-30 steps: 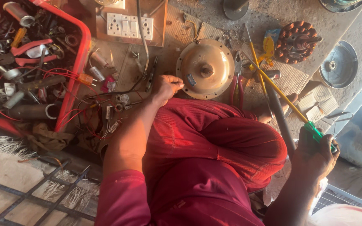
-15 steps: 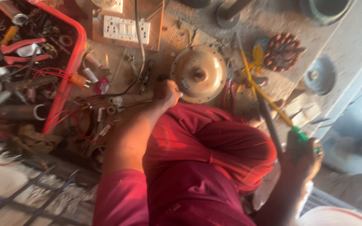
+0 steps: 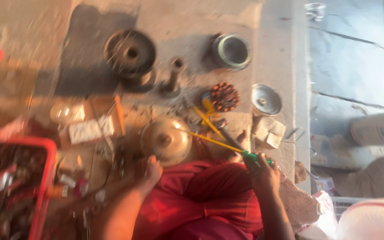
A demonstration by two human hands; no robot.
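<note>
While the view is blurred, we can still make out that our right hand (image 3: 263,175) is closed around a tool with a green handle and a long yellow shaft (image 3: 214,141), probably a screwdriver. Its long axis runs up and to the left from that hand, and its tip reaches the brass-coloured round motor housing (image 3: 165,140) near the rim. Our left hand (image 3: 150,171) lies just below the housing, at its lower left edge; we cannot tell whether its fingers are gripping anything or only resting there. So the housing sits between the two hands, up and left of the right one and directly above the left, and the left hand is the nearer.

We count one brass-coloured housing, one green-handled tool, and a second yellow tool (image 3: 205,111) lying above it. Further up there is one copper-wound stator (image 3: 224,96), one small silver dish (image 3: 266,99), one metal ring-shaped casing (image 3: 232,51), one dark round casing (image 3: 130,53) and one short pipe piece (image 3: 173,75). A red crate (image 3: 45,178) of mixed parts stands at our left, and red cloth (image 3: 201,200) covers our lap.
</note>
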